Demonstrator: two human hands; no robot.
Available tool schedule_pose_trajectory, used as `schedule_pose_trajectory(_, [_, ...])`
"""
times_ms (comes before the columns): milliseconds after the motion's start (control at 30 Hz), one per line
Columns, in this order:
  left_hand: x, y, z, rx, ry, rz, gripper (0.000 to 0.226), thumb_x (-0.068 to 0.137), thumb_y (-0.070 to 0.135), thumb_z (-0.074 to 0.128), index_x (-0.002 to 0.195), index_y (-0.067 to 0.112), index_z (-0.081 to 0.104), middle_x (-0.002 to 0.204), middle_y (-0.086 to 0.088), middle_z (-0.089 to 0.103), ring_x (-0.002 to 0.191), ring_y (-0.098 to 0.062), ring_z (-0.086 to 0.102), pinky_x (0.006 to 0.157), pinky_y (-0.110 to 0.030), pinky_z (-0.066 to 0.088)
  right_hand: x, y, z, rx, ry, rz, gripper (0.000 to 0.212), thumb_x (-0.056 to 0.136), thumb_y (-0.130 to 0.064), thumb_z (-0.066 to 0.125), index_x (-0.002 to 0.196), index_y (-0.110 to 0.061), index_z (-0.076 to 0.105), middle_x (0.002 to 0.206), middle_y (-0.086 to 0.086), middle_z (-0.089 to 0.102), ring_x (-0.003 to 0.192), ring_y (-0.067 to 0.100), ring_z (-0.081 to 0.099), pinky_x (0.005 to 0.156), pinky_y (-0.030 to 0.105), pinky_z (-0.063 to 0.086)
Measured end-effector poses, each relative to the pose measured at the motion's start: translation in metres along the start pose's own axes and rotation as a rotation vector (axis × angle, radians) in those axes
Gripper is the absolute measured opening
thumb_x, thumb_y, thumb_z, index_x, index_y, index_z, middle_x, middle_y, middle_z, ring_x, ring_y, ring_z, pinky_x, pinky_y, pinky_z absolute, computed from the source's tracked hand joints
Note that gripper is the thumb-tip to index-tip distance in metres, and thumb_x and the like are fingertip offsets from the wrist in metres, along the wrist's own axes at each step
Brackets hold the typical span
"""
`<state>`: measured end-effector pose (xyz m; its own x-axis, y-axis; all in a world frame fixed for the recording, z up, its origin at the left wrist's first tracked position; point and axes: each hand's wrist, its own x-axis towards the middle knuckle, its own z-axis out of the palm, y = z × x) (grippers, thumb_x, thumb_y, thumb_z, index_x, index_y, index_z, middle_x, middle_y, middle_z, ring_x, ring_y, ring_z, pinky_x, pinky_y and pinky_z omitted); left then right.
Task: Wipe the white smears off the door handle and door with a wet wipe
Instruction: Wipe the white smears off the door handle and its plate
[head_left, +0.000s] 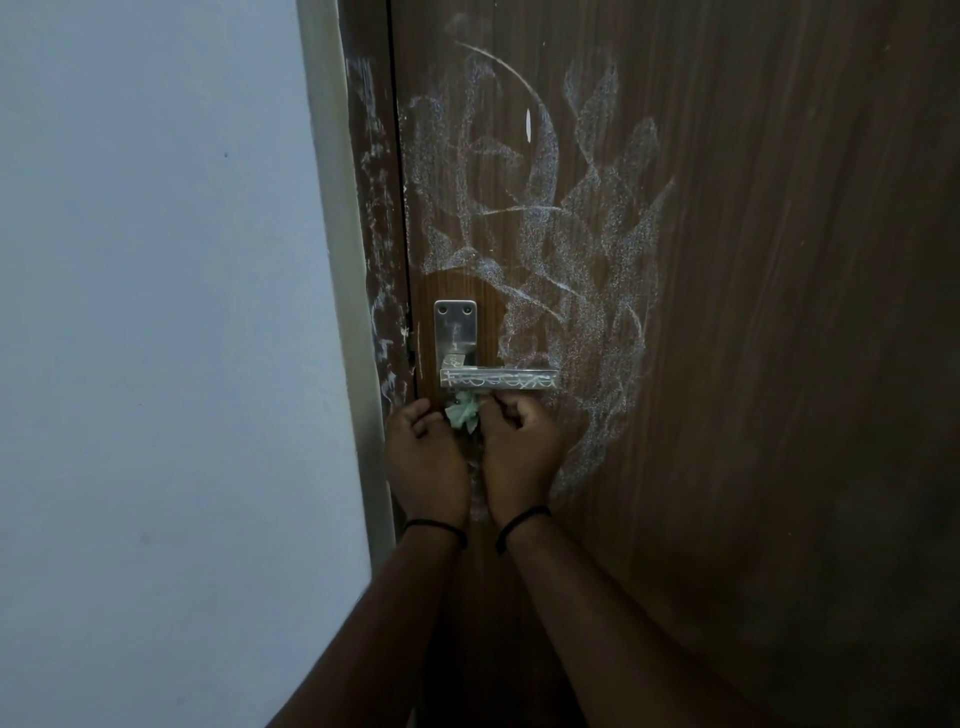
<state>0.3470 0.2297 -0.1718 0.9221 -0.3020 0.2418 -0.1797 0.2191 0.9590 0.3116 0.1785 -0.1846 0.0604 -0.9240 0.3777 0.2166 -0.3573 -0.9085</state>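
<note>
A metal lever door handle on its plate carries white scribbles along the lever. White smears spread over the brown wooden door above and right of the handle, and down the door's left edge. Just below the lever, a crumpled pale green wet wipe sits between my two hands. My right hand is closed, pinching the wipe's right side. My left hand is cupped at the wipe's left side, fingers curled; its fingertips are hidden.
A grey door frame runs down the left of the door, with a plain pale wall beyond it. Both wrists wear thin black bands.
</note>
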Motion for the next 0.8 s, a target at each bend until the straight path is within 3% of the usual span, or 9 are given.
schedule_pose_trajectory(100, [0.001, -0.003, 0.001, 0.001, 0.004, -0.001, 0.025, 0.096, 0.006, 0.052, 0.117, 0.009, 0.065, 0.115, -0.009, 0.068, 0.100, -0.020, 0.063, 0.085, -0.030, 0.051, 0.000, 0.001, -0.003, -0.016, -0.014, 0.038, 0.006, 0.090, -0.011, 0.069, 0.095, -0.010, 0.071, 0.079, 0.001, 0.070, 0.071, 0.011, 0.066, 0.060, 0.023, 0.052])
schedule_pose_trajectory(233, [0.000, -0.001, 0.005, -0.082, -0.046, -0.077, 0.021, 0.095, 0.003, 0.053, 0.114, 0.004, 0.064, 0.107, -0.018, 0.069, 0.100, -0.033, 0.066, 0.092, -0.050, 0.054, 0.012, -0.014, 0.004, 0.021, 0.078, 0.041, 0.023, 0.086, -0.010, 0.073, 0.065, -0.009, 0.063, 0.061, 0.007, 0.065, 0.057, 0.017, 0.062, 0.052, 0.035, 0.052])
schedule_pose_trajectory(300, [0.001, -0.001, 0.005, -0.090, -0.053, -0.093, 0.022, 0.096, 0.003, 0.053, 0.115, 0.003, 0.064, 0.106, -0.018, 0.069, 0.099, -0.034, 0.067, 0.091, -0.051, 0.054, 0.010, -0.014, 0.004, 0.010, 0.065, 0.009, 0.028, 0.087, -0.013, 0.072, 0.063, -0.018, 0.060, 0.061, 0.000, 0.063, 0.056, 0.008, 0.060, 0.053, 0.032, 0.052])
schedule_pose_trajectory(367, [0.002, -0.002, 0.004, -0.082, -0.046, -0.077, 0.022, 0.095, 0.004, 0.053, 0.114, 0.006, 0.066, 0.106, -0.014, 0.070, 0.099, -0.030, 0.067, 0.088, -0.045, 0.056, 0.003, -0.005, 0.001, -0.003, 0.016, -0.003, 0.016, 0.090, -0.012, 0.070, 0.074, -0.016, 0.067, 0.068, -0.003, 0.066, 0.060, 0.000, 0.061, 0.055, 0.023, 0.050])
schedule_pose_trajectory(400, [0.002, -0.003, 0.003, -0.069, -0.036, -0.061, 0.023, 0.095, 0.005, 0.053, 0.113, 0.007, 0.067, 0.106, -0.011, 0.070, 0.098, -0.028, 0.067, 0.085, -0.041, 0.057, 0.000, -0.002, -0.002, -0.009, -0.015, 0.007, 0.005, 0.091, -0.012, 0.069, 0.085, -0.011, 0.071, 0.076, 0.001, 0.069, 0.068, 0.003, 0.064, 0.060, 0.024, 0.053])
schedule_pose_trajectory(467, [0.002, -0.004, 0.002, -0.053, -0.022, -0.042, 0.024, 0.095, 0.005, 0.052, 0.113, 0.008, 0.067, 0.106, -0.011, 0.070, 0.098, -0.026, 0.067, 0.084, -0.039, 0.057, -0.002, 0.001, -0.005, -0.040, -0.040, 0.020, 0.012, 0.091, -0.012, 0.069, 0.101, -0.006, 0.072, 0.086, 0.006, 0.071, 0.079, 0.015, 0.068, 0.069, 0.032, 0.057])
schedule_pose_trajectory(567, [0.003, -0.004, 0.003, -0.091, -0.039, -0.064, 0.022, 0.095, 0.003, 0.051, 0.111, 0.005, 0.066, 0.106, -0.015, 0.070, 0.096, -0.030, 0.067, 0.088, -0.046, 0.056, 0.005, -0.006, -0.003, -0.018, 0.002, 0.011, 0.007, 0.088, -0.012, 0.072, 0.082, -0.008, 0.070, 0.070, 0.004, 0.067, 0.064, 0.017, 0.064, 0.061, 0.034, 0.055])
schedule_pose_trajectory(667, [0.004, -0.003, 0.002, -0.138, -0.069, -0.083, 0.018, 0.097, 0.003, 0.049, 0.105, 0.008, 0.065, 0.103, -0.017, 0.071, 0.089, -0.027, 0.068, 0.088, -0.045, 0.056, 0.011, -0.012, 0.002, -0.010, 0.064, -0.014, 0.026, 0.086, -0.017, 0.075, 0.064, -0.017, 0.060, 0.060, -0.002, 0.063, 0.054, 0.012, 0.061, 0.050, 0.026, 0.047])
schedule_pose_trajectory(800, [0.003, -0.004, -0.002, -0.100, -0.067, -0.058, 0.021, 0.097, 0.006, 0.051, 0.108, 0.008, 0.068, 0.103, -0.013, 0.072, 0.094, -0.025, 0.069, 0.086, -0.042, 0.058, 0.001, 0.002, 0.000, -0.006, 0.007, 0.000, 0.010, 0.091, -0.015, 0.069, 0.084, -0.019, 0.064, 0.073, -0.009, 0.065, 0.063, 0.000, 0.062, 0.056, 0.017, 0.048])
